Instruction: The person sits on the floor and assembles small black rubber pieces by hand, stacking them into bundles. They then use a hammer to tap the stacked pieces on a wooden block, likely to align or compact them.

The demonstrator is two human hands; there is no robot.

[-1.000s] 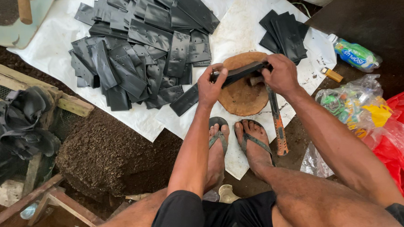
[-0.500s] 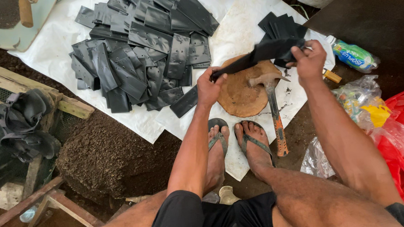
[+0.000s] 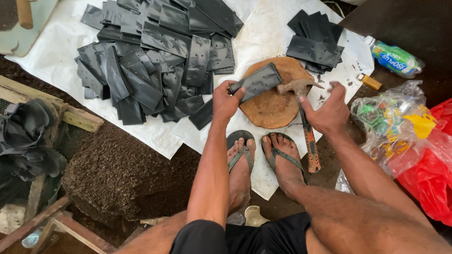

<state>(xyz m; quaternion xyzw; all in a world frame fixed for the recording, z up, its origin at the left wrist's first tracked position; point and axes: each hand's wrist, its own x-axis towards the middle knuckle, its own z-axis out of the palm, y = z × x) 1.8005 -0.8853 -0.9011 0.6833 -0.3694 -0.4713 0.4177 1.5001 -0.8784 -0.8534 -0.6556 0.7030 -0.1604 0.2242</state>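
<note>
Nearest, two feet in flip-flops (image 3: 260, 153) rest on a white sheet (image 3: 262, 34), soil heap (image 3: 121, 172) to one side. Hammer (image 3: 307, 123), orange-handled, lies with its head on the round wooden block (image 3: 270, 102). Right hand (image 3: 329, 112) hovers over the handle, fingers loose, gripping nothing. Left hand (image 3: 225, 101) pinches one end of a black plastic bag (image 3: 257, 82) lying across the block. Beyond: large pile of black bags (image 3: 156, 48); smaller stack (image 3: 313, 37); green bottle (image 3: 396, 58).
</note>
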